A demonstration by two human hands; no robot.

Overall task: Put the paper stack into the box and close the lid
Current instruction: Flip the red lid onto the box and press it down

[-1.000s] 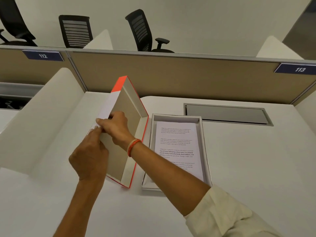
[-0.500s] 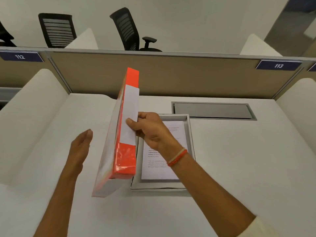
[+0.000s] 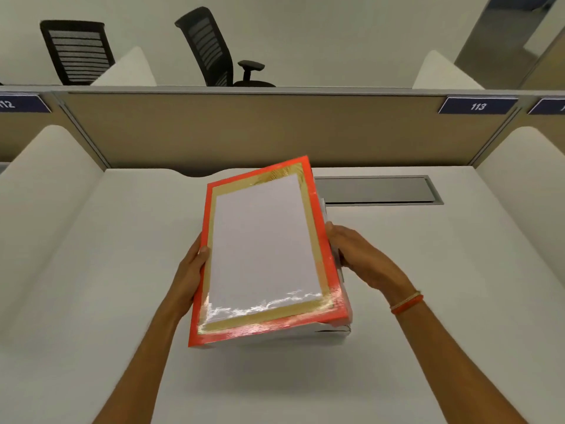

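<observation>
The orange lid, with a gold border and a white panel on top, lies face up and tilted over the white box; its left side sits higher than its right. Only the box's near right corner and a sliver of its right wall show beneath it. The paper stack is hidden under the lid. My left hand grips the lid's left edge, thumb on the rim. My right hand, with an orange band on the wrist, holds the lid's right edge against the box wall.
A white desk carries the box, with a grey cable hatch at the back right. White curved dividers rise at the left and right, a tan partition stands behind, and office chairs sit beyond it.
The lid has swung from standing on edge at the left to lying face up over the box, covering the papers. My left hand, free half a second ago, now holds its left edge.
</observation>
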